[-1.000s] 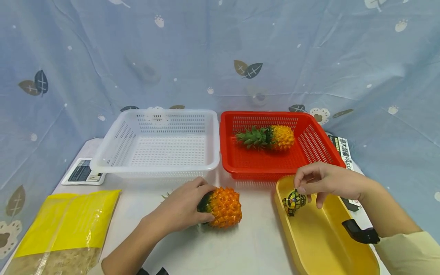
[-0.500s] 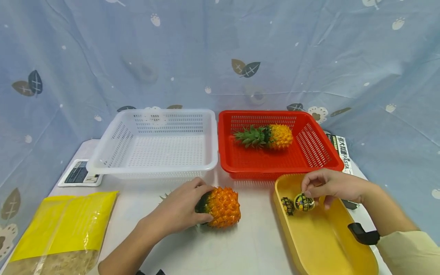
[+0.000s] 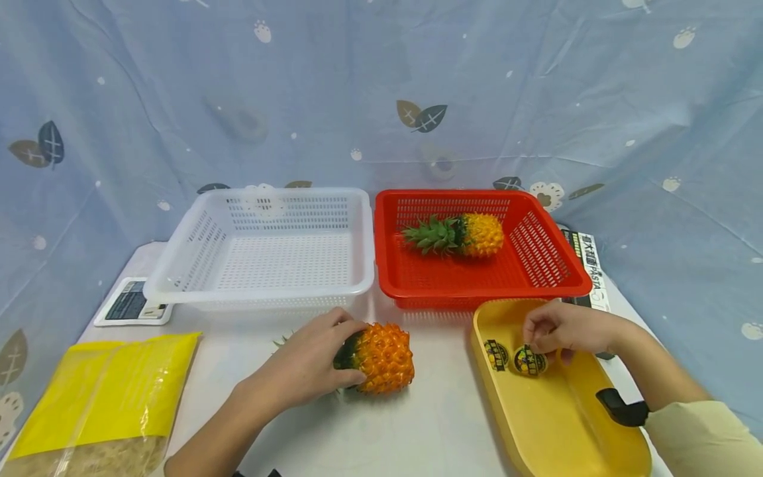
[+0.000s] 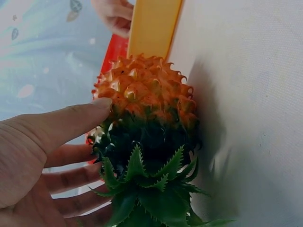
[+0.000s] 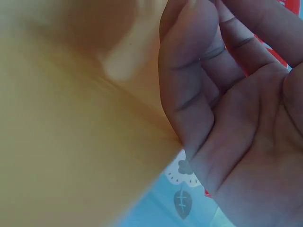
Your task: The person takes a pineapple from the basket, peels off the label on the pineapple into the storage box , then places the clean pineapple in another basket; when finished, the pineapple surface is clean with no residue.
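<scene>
In the head view, my left hand (image 3: 318, 354) holds an orange pineapple (image 3: 386, 358) lying on its side on the white table. Thumb and fingers lie round its dark green crown end in the left wrist view, where the orange body (image 4: 147, 90) and leaves (image 4: 156, 203) show. My right hand (image 3: 575, 328) is over the far end of a yellow tray (image 3: 548, 417). Its thumb and fingertips pinch the upper edge of a round black-and-yellow label (image 3: 530, 362). Beside it, to the left, lies a second such label (image 3: 497, 356). In the right wrist view the fingers are curled and the label is hidden.
At the back stand a white basket (image 3: 262, 295) and a red basket (image 3: 483, 292) with a yellow pineapple (image 3: 481, 235) in it. A kitchen scale (image 3: 132, 305) and a yellow bag (image 3: 113, 391) are at left. A printed pack (image 3: 590, 265) lies behind the tray's right side.
My right hand has brought the label rightward and down, from over the other label to beside it in the tray. The left hand still holds the orange pineapple in place.
</scene>
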